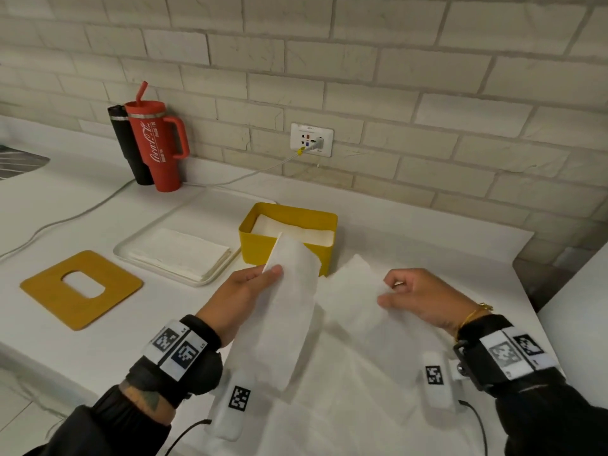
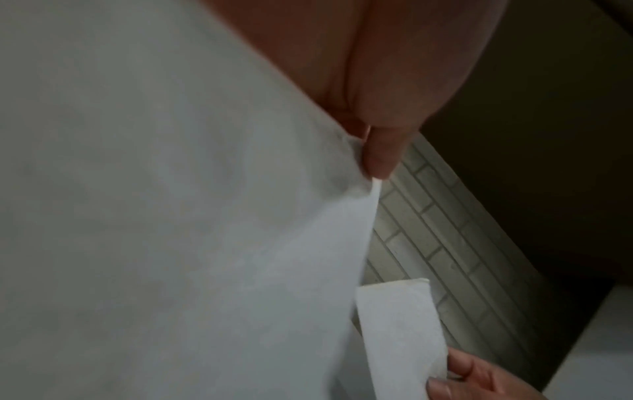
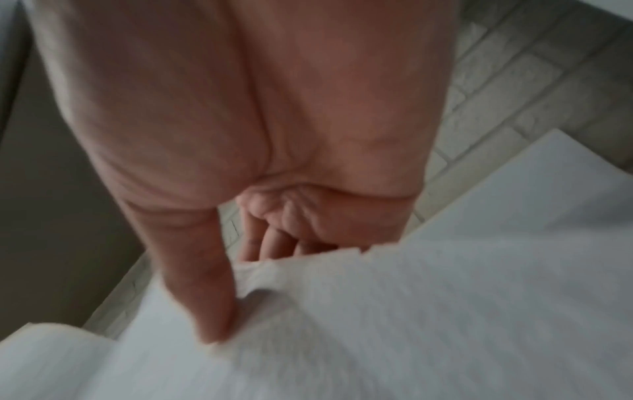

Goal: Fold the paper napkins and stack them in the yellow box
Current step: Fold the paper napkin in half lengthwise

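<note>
A white paper napkin [image 1: 289,311] hangs in the air in front of me, its two ends raised and its middle sagging. My left hand [image 1: 250,287] pinches its left end [image 2: 240,216] just in front of the yellow box [image 1: 260,245]. My right hand [image 1: 408,297] pinches the right end [image 3: 377,311] with thumb and curled fingers. The yellow box stands behind the hands and holds folded white napkins [image 1: 296,232]. A stack of flat napkins [image 1: 179,253] lies on a white tray [image 1: 126,250] to the left of the box.
The yellow lid [image 1: 80,289] with an oval hole lies left of the tray. A red tumbler [image 1: 158,146] and a black bottle [image 1: 126,143] stand at the back left by the brick wall. A white cable [image 1: 230,181] runs from the wall socket [image 1: 311,139]. The counter ends at the right.
</note>
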### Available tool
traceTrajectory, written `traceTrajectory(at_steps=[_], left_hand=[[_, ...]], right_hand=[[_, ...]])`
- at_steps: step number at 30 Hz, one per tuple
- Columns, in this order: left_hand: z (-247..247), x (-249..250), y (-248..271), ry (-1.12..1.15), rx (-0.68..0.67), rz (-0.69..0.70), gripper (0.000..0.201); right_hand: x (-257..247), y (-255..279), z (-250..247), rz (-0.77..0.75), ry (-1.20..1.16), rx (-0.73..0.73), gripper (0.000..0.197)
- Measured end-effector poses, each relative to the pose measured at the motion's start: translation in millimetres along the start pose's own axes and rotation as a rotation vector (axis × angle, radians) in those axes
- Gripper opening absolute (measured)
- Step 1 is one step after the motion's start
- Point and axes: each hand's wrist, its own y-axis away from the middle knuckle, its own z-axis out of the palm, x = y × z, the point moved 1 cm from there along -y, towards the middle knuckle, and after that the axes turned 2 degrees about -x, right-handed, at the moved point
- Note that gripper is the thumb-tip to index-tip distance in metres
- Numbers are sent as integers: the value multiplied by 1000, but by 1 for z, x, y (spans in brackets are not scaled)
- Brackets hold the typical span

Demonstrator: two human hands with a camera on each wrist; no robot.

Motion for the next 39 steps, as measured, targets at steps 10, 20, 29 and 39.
traceTrajectory(at_steps=[10,20,29,39], left_hand=[[21,-13,-5,404,56,-16,32],[48,-12,8,636,-104,-34,53],[46,-15,12,694,-131,-45,54],[47,-15,11,650,-120,-20,54]], right_hand=[[-70,31,-12,-283,-594,119,29],[-44,15,87,35,-761,164,19],[-45,19,93,51,-708,227,20],[-41,16,93,38,-681,257,23]])
